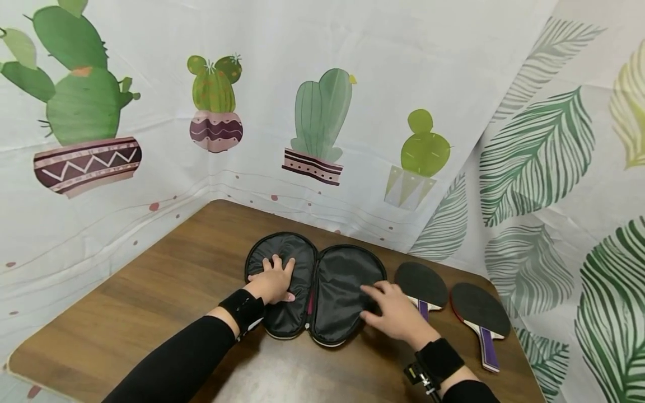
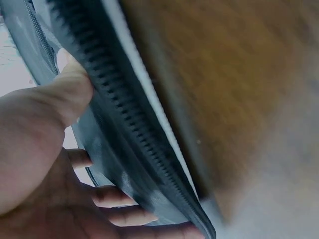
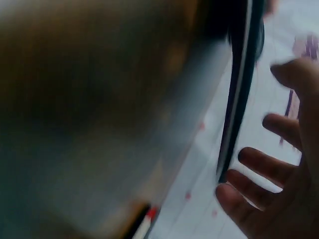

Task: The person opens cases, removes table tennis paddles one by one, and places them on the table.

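A black zippered paddle case [image 1: 347, 285] lies unfolded on the wooden table, its two rounded halves side by side with the dark lining facing up. My left hand [image 1: 274, 281] rests with spread fingers on the left half; in the left wrist view its fingers [image 2: 117, 196] lie along the lining inside the zipper edge [image 2: 124, 107]. At the outer edge of the right half hovers my right hand [image 1: 395, 313], fingers loosely bent and apart. The right wrist view shows that hand's fingertips [image 3: 244, 154] close beside the case's rim [image 3: 237, 104], with nothing between them.
Two table tennis paddles with black faces and purple-striped handles lie right of the case: one paddle [image 1: 422, 284] partly behind my right hand, the other paddle [image 1: 481, 313] nearer the table's right edge. Cloth printed with cacti and leaves [image 1: 322, 129] hangs behind the wooden table [image 1: 166, 291].
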Tool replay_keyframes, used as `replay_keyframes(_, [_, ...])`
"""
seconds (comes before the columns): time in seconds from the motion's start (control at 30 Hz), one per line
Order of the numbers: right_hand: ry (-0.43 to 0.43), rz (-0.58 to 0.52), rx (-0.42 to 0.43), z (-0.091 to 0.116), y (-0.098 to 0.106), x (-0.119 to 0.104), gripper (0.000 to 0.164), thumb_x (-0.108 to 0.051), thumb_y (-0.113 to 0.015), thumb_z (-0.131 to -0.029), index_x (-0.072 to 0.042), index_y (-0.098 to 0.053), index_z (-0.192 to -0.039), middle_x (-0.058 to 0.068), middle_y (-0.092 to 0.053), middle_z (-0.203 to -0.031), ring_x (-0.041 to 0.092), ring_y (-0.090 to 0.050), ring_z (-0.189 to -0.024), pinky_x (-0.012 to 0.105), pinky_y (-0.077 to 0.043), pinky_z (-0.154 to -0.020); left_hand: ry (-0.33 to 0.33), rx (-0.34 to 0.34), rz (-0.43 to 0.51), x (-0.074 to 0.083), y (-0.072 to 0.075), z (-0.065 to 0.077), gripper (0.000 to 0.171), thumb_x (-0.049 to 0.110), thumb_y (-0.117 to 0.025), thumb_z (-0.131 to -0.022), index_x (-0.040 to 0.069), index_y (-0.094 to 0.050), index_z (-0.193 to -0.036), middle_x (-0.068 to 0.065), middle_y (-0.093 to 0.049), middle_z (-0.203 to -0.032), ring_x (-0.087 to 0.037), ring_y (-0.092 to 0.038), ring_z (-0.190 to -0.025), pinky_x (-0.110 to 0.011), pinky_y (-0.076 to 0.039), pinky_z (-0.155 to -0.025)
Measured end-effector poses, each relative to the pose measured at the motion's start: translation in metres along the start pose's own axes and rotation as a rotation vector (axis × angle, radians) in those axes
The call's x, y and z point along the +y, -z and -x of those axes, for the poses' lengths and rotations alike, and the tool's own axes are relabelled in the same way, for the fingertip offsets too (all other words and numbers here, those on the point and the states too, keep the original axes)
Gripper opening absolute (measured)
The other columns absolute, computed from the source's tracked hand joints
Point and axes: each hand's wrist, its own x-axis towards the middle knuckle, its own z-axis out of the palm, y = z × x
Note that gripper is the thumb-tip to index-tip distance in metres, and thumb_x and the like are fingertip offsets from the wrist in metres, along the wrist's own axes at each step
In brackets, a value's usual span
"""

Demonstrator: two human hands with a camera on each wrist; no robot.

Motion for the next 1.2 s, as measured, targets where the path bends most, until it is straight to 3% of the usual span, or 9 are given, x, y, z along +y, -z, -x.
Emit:
replay_keyframes(0.2, [-0.051,-0.063,-0.193,0.002,-0.015,-0.011,0.054,-0.049,-0.062,-0.096,-0.02,-0.059,-0.141,0.02,-0.048,-0.147,0.044,-0.042,-0.136,0.064,-0.037,-0.105,-0.004,-0.01,0.019,-0.001,-0.001,-0.001,0.097,0.05,-0.068,-0.089,0.017,-0.014,-0.162,-0.031,-0.009,-0.163,-0.055,-0.012,-0.148,-0.078,-0.04,-0.091])
replay_keyframes(0.5, [-0.065,-0.097,-0.211,0.003,-0.017,-0.005,0.058,-0.053,-0.062,-0.095,-0.021,-0.058,-0.143,0.021,-0.045,-0.15,0.046,-0.04,-0.138,0.062,-0.039,-0.106,-0.089,0.009,0.066,-0.011,0.004,0.001,0.098,0.05,-0.069,-0.089,0.016,-0.014,-0.162,-0.033,-0.008,-0.162,-0.056,-0.013,-0.147,-0.074,-0.04,-0.095])
replay_keyframes(0.63, [-0.05,-0.113,-0.225,0.005,-0.019,-0.004,0.059,-0.053,-0.062,-0.095,-0.02,-0.057,-0.144,0.021,-0.044,-0.15,0.046,-0.039,-0.138,0.06,-0.041,-0.105,-0.181,0.081,0.063,-0.032,0.007,0.008,0.093,0.047,-0.077,-0.085,0.019,-0.03,-0.159,-0.03,-0.023,-0.16,-0.055,-0.027,-0.143,-0.068,-0.042,-0.099])
replay_keyframes(0.73, [-0.059,-0.109,-0.22,0.006,-0.018,-0.004,0.059,-0.053,-0.063,-0.094,-0.021,-0.058,-0.143,0.02,-0.045,-0.15,0.045,-0.04,-0.138,0.059,-0.042,-0.105,-0.2,0.19,0.05,-0.051,0.009,0.008,0.086,0.049,-0.079,-0.082,0.017,-0.042,-0.153,-0.031,-0.025,-0.158,-0.056,-0.025,-0.142,-0.069,-0.036,-0.104])
replay_keyframes(0.83, [-0.078,-0.116,-0.216,0.005,-0.016,-0.004,0.057,-0.052,-0.065,-0.093,-0.021,-0.059,-0.141,0.02,-0.046,-0.149,0.045,-0.04,-0.138,0.06,-0.042,-0.104,-0.129,0.267,0.137,-0.067,0.011,0.006,0.086,0.052,-0.076,-0.084,0.009,-0.044,-0.151,-0.038,-0.014,-0.158,-0.063,-0.016,-0.142,-0.07,-0.032,-0.106])
replay_keyframes(0.9, [-0.083,-0.123,-0.218,0.004,-0.014,-0.004,0.057,-0.052,-0.065,-0.093,-0.021,-0.06,-0.141,0.02,-0.046,-0.149,0.045,-0.04,-0.138,0.06,-0.041,-0.104,-0.081,0.264,0.235,-0.076,0.013,0.005,0.086,0.051,-0.073,-0.088,0.001,-0.041,-0.15,-0.043,-0.013,-0.155,-0.064,-0.021,-0.139,-0.068,-0.035,-0.105])
replay_keyframes(0.97, [-0.081,-0.128,-0.219,0.004,-0.015,-0.004,0.057,-0.052,-0.065,-0.093,-0.021,-0.06,-0.141,0.021,-0.046,-0.149,0.045,-0.04,-0.138,0.061,-0.041,-0.104,-0.056,0.233,0.314,-0.082,0.014,0.006,0.086,0.049,-0.07,-0.091,-0.003,-0.037,-0.151,-0.044,-0.022,-0.152,-0.061,-0.032,-0.136,-0.066,-0.04,-0.101])
replay_keyframes(1.07, [-0.07,-0.134,-0.214,0.003,-0.017,-0.004,0.057,-0.051,-0.066,-0.093,-0.02,-0.06,-0.14,0.021,-0.046,-0.148,0.046,-0.04,-0.137,0.061,-0.041,-0.104,-0.078,0.208,0.38,-0.086,0.013,0.008,0.082,0.043,-0.069,-0.093,-0.003,-0.034,-0.151,-0.041,-0.037,-0.145,-0.053,-0.05,-0.125,-0.061,-0.045,-0.096])
replay_keyframes(1.2, [-0.058,-0.142,-0.206,0.002,-0.02,-0.004,0.057,-0.051,-0.065,-0.093,-0.019,-0.06,-0.14,0.021,-0.047,-0.148,0.046,-0.041,-0.136,0.061,-0.042,-0.104,-0.15,0.316,0.44,-0.082,0.02,0.008,0.076,0.034,-0.067,-0.096,0.0,-0.031,-0.153,-0.038,-0.035,-0.144,-0.05,-0.054,-0.122,-0.059,-0.047,-0.096])
